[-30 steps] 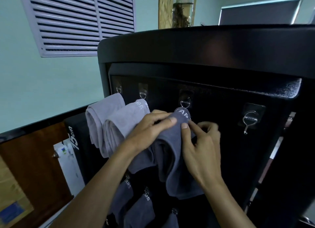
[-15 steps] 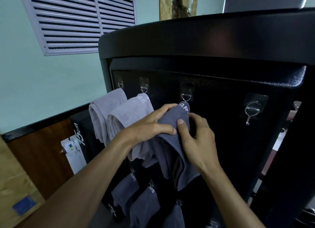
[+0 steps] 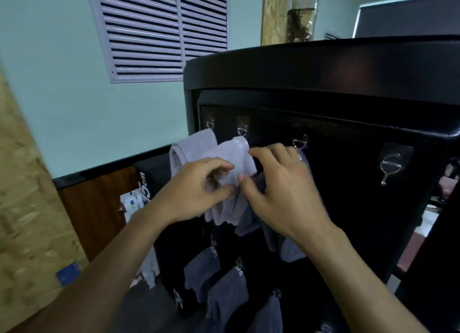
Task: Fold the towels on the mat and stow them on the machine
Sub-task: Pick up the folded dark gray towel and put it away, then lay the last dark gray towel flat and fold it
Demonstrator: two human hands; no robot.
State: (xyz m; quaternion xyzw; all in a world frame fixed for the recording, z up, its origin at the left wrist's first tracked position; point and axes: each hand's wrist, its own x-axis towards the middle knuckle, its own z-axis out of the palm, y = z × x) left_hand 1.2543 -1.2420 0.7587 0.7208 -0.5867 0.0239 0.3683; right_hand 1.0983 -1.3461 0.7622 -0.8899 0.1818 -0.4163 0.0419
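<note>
The black machine point(image 3: 323, 66) has a row of metal hooks on its front. A light grey towel point(image 3: 191, 148) hangs from the first hook. On the second hook hangs another light grey towel point(image 3: 237, 156), and my left hand point(image 3: 196, 188) pinches its fold between thumb and fingers. A dark grey towel point(image 3: 291, 250) hangs from the third hook point(image 3: 300, 142), mostly hidden behind my right hand point(image 3: 281, 191). That hand lies over it with relaxed fingers, its thumb touching the light towel's edge.
An empty hook point(image 3: 389, 162) sits to the right on the machine's front. Several dark grey towels point(image 3: 227, 295) hang on a lower row. A louvred vent point(image 3: 159, 29) is on the wall at the left, and a chipboard panel point(image 3: 27, 220) stands at the near left.
Both hands have shifted left from the dark grey towel's top. My left hand now pinches the second light grey towel, and my right hand has loosened its pinch on the dark one.
</note>
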